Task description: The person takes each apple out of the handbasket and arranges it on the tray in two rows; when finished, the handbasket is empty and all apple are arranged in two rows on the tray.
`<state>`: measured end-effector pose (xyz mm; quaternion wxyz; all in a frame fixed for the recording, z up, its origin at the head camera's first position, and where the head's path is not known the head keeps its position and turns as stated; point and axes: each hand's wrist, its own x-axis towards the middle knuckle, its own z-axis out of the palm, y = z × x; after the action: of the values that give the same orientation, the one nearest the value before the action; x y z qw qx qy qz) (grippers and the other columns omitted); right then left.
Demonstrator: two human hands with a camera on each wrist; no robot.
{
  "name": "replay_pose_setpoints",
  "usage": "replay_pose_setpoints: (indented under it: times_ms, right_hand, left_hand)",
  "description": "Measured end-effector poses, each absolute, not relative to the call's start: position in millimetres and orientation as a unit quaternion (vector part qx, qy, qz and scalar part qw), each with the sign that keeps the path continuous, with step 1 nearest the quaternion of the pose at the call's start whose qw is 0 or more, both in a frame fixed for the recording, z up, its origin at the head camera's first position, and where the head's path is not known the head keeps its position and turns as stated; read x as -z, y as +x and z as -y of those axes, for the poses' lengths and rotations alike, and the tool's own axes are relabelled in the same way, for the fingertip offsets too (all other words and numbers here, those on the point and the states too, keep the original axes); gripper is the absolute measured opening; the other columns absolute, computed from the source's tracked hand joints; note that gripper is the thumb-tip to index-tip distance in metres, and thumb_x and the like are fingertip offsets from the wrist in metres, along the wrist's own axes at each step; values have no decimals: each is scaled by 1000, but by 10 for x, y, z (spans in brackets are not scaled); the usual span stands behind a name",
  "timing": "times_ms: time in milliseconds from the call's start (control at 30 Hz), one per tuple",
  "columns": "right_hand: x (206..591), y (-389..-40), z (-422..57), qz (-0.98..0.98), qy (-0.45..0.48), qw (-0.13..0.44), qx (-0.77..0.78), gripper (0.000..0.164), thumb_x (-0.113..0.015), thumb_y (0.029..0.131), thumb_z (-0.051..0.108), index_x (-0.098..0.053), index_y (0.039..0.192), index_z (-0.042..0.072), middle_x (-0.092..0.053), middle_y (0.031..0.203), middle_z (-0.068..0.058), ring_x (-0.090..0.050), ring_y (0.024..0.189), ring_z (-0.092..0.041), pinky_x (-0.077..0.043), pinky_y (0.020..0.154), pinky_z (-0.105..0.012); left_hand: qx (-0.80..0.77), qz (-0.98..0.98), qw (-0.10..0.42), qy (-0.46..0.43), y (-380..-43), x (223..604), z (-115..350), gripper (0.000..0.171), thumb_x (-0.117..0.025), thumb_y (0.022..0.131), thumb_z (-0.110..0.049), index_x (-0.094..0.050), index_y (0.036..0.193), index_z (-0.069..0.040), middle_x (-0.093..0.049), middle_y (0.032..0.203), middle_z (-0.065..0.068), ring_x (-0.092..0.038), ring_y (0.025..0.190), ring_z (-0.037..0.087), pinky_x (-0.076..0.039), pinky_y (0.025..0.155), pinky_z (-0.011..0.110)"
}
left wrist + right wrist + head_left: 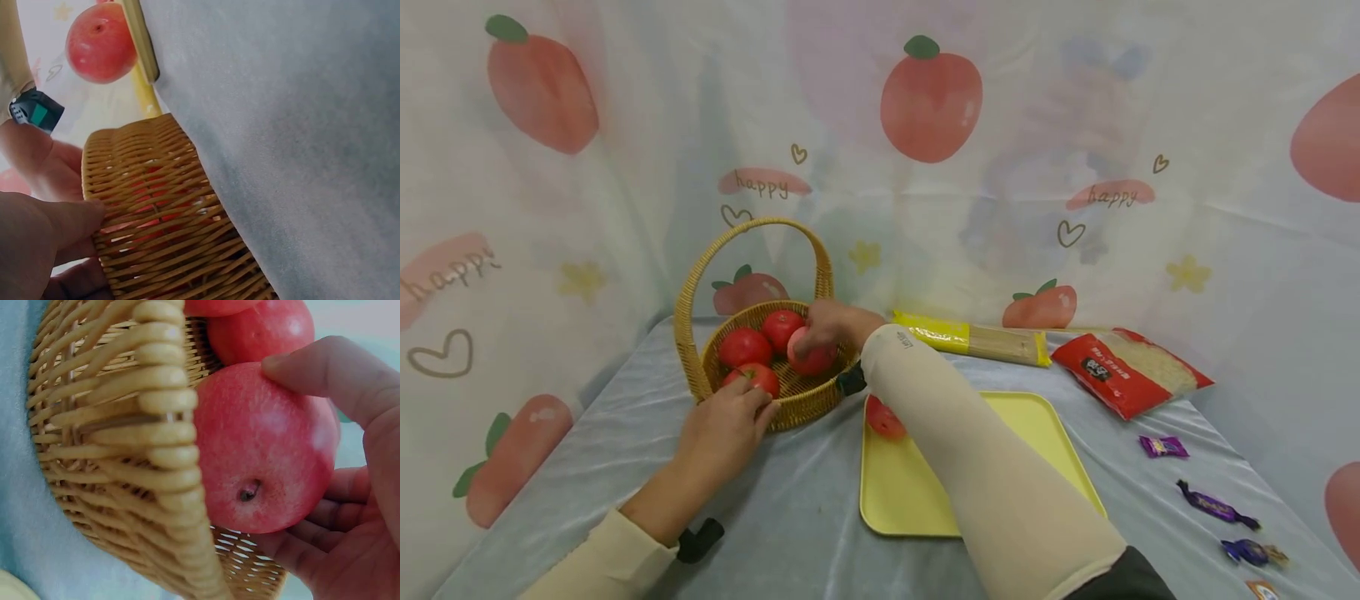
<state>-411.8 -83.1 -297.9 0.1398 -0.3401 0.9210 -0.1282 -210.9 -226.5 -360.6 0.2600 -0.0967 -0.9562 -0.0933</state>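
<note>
A woven wicker basket [808,410] with a tall arched handle stands at the left of the table. My left hand [722,425] grips its near rim, the thumb [75,219] on the outer weave and the fingers inside. Over the basket's right side, my right hand [838,323] holds a red apple [269,450], thumb on top and fingers round its far side. The apple sits just inside the rim. Several other round red fruits [745,347] lie in the basket beside it.
Right of the basket is a yellow tray [910,500], with a red fruit [883,419] partly hidden by my right sleeve. Behind lies a yellow noodle pack [1000,342]. A red bag [1112,371] and several wrapped candies [1163,447] lie at the right.
</note>
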Motion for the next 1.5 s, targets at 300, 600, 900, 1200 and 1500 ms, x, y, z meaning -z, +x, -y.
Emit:
replay_pose_setpoints:
  times_ms: [300, 600, 900, 1200, 1500]
  right_hand:
    - [2961, -4118, 701, -909, -345, 134, 191, 31, -72, 86, 37, -59, 66, 17, -44, 55, 7, -39, 54, -11, -40, 55, -26]
    - [2902, -4009, 565, -878, -365, 121, 285, 28, -74, 86, 38, -72, 98, 12, -67, 78, 2, -59, 71, -16, -50, 67, -27]
    - [2929, -3934, 406, -863, -354, 117, 341, 37, -75, 87, 36, -72, 114, 12, -72, 101, 1, -62, 89, -15, -52, 77, -26]
    - [2930, -3778, 225, -833, -354, 113, 410, 44, -81, 86, 33, -70, 124, 14, -72, 111, 1, -65, 98, -16, -56, 83, -28]
    - [2946, -3632, -27, -814, -358, 95, 447, 51, -82, 86, 29, -65, 130, 11, -70, 118, -3, -66, 104, -18, -56, 88, -29]
  left_hand:
    - [93, 955, 263, -102, -2107, 3591, 2252, 18, -82, 90, -23, -75, 88, -6, -58, 81, 7, -61, 67, 29, -53, 60, 49]
    - [99, 955, 261, -100, -2097, 3588, 2255, 18, -81, 90, -22, -76, 90, -5, -58, 82, 8, -62, 68, 31, -54, 63, 51]
    - [99, 950, 275, -108, -2064, 3606, 2261, 17, -81, 90, -22, -74, 88, -7, -59, 82, 8, -62, 68, 31, -54, 62, 51]
    - [93, 947, 285, -114, -2048, 3626, 2264, 18, -82, 89, -22, -73, 88, -6, -57, 80, 8, -61, 66, 31, -53, 59, 51]
    - [98, 946, 284, -118, -2044, 3621, 2241, 18, -81, 90, -21, -71, 86, -6, -56, 80, 7, -60, 68, 31, -53, 60, 51]
